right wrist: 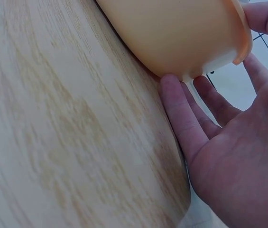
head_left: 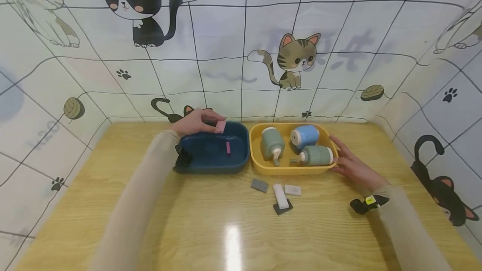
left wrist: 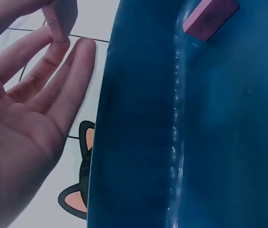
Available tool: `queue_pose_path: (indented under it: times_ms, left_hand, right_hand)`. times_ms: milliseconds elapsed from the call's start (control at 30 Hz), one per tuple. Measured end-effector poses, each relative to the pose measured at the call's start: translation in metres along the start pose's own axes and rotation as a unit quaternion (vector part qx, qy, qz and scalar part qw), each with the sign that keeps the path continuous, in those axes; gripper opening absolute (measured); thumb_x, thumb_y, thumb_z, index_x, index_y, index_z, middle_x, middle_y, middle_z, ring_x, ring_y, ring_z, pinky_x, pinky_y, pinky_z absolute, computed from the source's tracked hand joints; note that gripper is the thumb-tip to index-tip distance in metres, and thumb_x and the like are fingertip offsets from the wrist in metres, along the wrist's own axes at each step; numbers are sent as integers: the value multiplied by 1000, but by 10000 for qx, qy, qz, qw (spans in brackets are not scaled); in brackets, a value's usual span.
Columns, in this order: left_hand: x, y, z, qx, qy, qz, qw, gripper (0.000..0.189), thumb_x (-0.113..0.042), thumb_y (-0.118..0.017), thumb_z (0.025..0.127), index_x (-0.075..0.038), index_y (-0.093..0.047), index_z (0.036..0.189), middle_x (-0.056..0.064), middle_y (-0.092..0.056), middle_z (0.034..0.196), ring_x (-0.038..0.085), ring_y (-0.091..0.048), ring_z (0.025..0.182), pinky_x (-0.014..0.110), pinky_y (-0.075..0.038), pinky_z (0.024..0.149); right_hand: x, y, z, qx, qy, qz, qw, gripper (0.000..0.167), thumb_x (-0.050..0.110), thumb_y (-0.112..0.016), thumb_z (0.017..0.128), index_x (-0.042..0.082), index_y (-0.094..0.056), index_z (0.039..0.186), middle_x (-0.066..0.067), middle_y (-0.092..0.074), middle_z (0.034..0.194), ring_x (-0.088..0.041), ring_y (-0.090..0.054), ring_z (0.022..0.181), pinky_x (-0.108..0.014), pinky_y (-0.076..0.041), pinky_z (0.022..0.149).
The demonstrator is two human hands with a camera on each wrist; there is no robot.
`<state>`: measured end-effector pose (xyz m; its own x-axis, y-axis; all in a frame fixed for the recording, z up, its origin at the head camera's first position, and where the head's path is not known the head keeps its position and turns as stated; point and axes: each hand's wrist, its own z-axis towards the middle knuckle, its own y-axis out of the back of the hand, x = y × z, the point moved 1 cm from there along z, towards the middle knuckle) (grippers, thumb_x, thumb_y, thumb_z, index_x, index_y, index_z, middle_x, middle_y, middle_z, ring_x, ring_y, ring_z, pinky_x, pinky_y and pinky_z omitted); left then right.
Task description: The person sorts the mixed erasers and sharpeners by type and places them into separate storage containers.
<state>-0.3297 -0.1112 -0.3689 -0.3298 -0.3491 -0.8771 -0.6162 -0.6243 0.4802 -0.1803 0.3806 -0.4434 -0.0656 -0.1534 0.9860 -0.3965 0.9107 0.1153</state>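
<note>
My left hand (head_left: pixel 196 123) pinches a small pink block, apparently an eraser (head_left: pixel 221 126), above the far side of a dark blue tub (head_left: pixel 211 168). In the left wrist view thumb and fingertips hold the block's end while the other fingers extend. A second pink eraser (head_left: pixel 228 147) lies inside that tub. At the right end of a yellow tub (head_left: pixel 290 170), my right hand (head_left: pixel 355 168) rests its fingers against the outer wall; the right wrist view shows them spread fairly straight, with the thumb at the rim.
Two green bottles with spouts (head_left: pixel 273 143) (head_left: pixel 317 155) and a blue cylindrical thing (head_left: pixel 306 135) lie in the yellow tub. In front are a grey block (head_left: pixel 259 185), two white blocks (head_left: pixel 280 195) (head_left: pixel 293 190) and a dark flat piece (head_left: pixel 283 207). A cat-patterned sheet (head_left: pixel 226 74) surrounds the table.
</note>
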Motion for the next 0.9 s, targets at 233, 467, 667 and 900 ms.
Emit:
queue_pose_path:
  times_ms: [233,467,667,900]
  left_hand:
    - [12,-7,9,294,39,144,9995,45,-4,-73,84,4,-61,127,14,-59,122,27,-57,113,40,-48,90]
    - [17,-9,11,546,422,-139,9975,46,-6,-73,86,4,-59,129,16,-57,129,27,-61,110,39,-48,91]
    - [23,-10,11,827,836,313,9926,44,-13,-74,85,-4,-63,127,9,-58,129,21,-61,109,40,-44,96]
    - [36,-14,13,1132,816,670,9879,42,-20,-74,84,-9,-65,124,7,-57,127,21,-54,113,39,-43,95]
  right_hand:
    - [0,-1,0,-52,-71,14,10000,69,16,-41,106,32,3,156,-26,15,155,7,-47,114,-22,-45,91]
    - [0,-1,-1,-142,-175,16,9997,70,19,-43,105,35,2,155,-23,17,156,8,-47,113,-22,-45,91]
    - [1,-1,-1,-91,-140,96,9998,70,17,-42,105,33,3,156,-25,16,155,6,-47,114,-22,-45,91]
    - [4,-4,-2,-136,-203,85,9997,69,18,-43,105,33,3,156,-27,11,155,6,-48,113,-23,-44,92]
